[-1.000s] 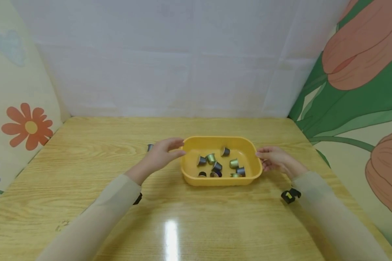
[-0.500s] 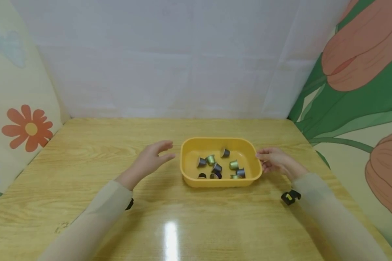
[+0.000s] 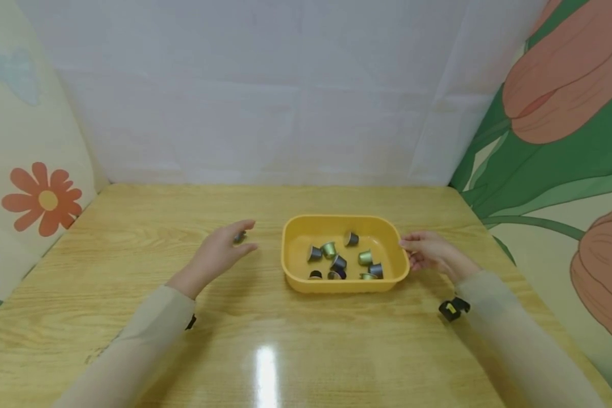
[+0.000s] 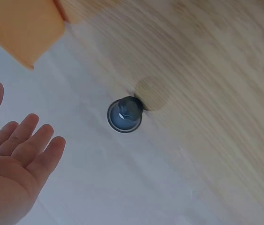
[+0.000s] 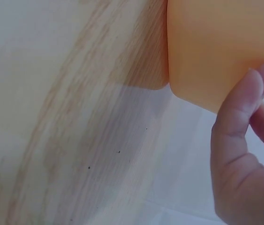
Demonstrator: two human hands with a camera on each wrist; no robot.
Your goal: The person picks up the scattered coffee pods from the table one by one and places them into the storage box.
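Note:
A yellow plastic bin [image 3: 347, 286] stands on the table with several coffee capsules inside, some dark, some green, such as one green capsule [image 3: 328, 249]. My right hand [image 3: 430, 252] pinches the bin's right rim; in the right wrist view its thumb [image 5: 237, 110] lies against the bin's outer wall [image 5: 211, 51]. Left of the bin, my left hand [image 3: 211, 258] hovers with thumb and fingers spread, holding nothing. Just beyond those fingers is a dark blue capsule [image 3: 239, 237], partly hidden by the hand. The left wrist view shows this capsule [image 4: 124, 115] whole, apart from the fingers [image 4: 47, 157].
The wooden table [image 3: 306, 340] reaches back to a white cloth backdrop [image 3: 265, 113]. Painted flower panels stand at both sides, one with an orange flower [image 3: 48, 199], the other with pink tulips [image 3: 566, 85].
My left hand has moved left, away from the bin's left rim, with its thumb and fingers still apart. The right hand and the bin have stayed put.

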